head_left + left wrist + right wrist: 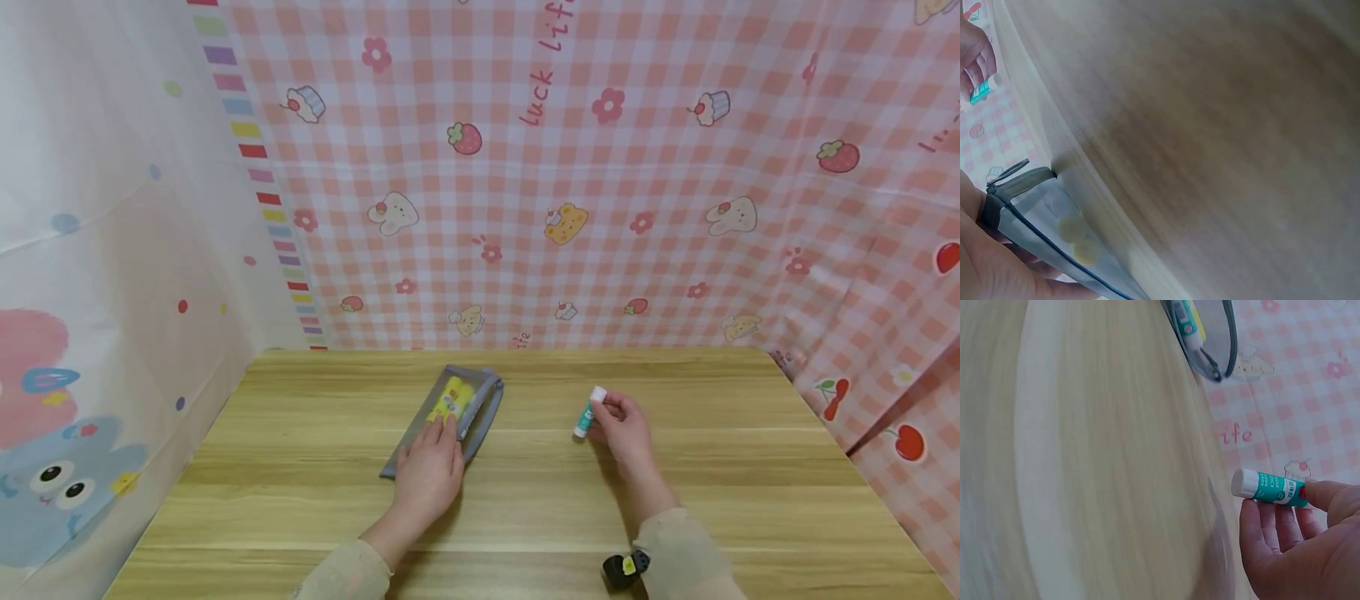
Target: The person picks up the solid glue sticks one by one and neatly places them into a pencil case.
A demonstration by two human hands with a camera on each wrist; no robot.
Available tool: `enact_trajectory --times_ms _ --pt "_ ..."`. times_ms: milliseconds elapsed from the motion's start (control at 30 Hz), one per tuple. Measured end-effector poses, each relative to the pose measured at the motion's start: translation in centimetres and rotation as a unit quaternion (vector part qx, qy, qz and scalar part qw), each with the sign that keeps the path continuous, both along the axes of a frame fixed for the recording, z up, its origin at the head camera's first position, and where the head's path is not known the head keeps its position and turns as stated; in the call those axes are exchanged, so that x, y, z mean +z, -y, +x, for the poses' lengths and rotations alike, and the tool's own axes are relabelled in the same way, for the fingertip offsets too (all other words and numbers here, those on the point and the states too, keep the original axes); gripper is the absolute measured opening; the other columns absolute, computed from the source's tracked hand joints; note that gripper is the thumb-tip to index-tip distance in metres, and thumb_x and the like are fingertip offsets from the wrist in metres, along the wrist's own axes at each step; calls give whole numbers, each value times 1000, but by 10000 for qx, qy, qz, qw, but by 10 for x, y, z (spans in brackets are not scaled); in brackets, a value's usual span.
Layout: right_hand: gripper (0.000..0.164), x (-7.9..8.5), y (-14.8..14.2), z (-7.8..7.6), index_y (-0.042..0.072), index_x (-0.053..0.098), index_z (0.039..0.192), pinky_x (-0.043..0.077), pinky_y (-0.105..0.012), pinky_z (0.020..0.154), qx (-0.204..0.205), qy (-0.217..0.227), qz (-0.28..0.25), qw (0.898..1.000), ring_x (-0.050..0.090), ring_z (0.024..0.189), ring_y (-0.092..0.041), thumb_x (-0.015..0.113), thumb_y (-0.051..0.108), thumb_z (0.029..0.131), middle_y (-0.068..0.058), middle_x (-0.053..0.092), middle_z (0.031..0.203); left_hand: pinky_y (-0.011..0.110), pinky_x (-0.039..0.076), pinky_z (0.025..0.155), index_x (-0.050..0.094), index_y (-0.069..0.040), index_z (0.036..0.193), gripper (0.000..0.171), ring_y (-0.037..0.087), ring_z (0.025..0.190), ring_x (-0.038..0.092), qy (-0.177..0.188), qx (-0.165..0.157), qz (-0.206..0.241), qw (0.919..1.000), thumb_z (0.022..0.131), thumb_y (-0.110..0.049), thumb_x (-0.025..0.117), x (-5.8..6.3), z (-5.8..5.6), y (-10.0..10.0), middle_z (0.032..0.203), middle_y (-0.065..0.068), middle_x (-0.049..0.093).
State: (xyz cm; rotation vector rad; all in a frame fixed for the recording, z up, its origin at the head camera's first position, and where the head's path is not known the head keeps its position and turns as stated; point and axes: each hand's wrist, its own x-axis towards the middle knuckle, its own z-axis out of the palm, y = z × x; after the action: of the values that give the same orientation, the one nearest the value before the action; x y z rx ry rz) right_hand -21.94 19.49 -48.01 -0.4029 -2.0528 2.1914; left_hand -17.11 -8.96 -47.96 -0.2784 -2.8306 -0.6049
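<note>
A grey, see-through zip pouch [417,440] lies slanted on the table, left of the middle. Yellow printed tubes [454,395] show through its mesh. My left hand [430,477] rests on the pouch's near part, its fingers extended over the yellow tubes. Over on the right, my right hand [628,433] holds a glue stick [583,421] between thumb and fingers, tilted just above or at the table. The right wrist view shows its green label and white end. A similar green-and-white tube [1186,322] appears inside the pouch there.
The wood-grain table [525,517] spans the front. A small black object with a yellow mark [626,568] is by the right sleeve. A pink checked cloth [525,183] hangs behind the table, and a white patterned cloth [112,275] hangs at the left.
</note>
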Motion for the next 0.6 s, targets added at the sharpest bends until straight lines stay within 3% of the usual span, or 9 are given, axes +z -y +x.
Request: enact_trajectory --times_ms 167,600 --pt "31 -1 15 -2 -12 47 125 58 -29 73 119 -10 -42 9999 63 75 -7 56 2 99 -10 59 101 73 37 93 53 -2 141 44 41 128 49 -3 -12 12 10000 101 -21 49 0 0 0 140 22 53" --pt "26 -5 50 -1 -11 51 118 57 -25 67 338 -68 -64 9994 63 74 -10 59 3 98 -11 64 97 73 37 93 53 -2 140 44 41 128 49 -12 -22 -25 10000 101 -21 50 1 0 0 140 22 53"
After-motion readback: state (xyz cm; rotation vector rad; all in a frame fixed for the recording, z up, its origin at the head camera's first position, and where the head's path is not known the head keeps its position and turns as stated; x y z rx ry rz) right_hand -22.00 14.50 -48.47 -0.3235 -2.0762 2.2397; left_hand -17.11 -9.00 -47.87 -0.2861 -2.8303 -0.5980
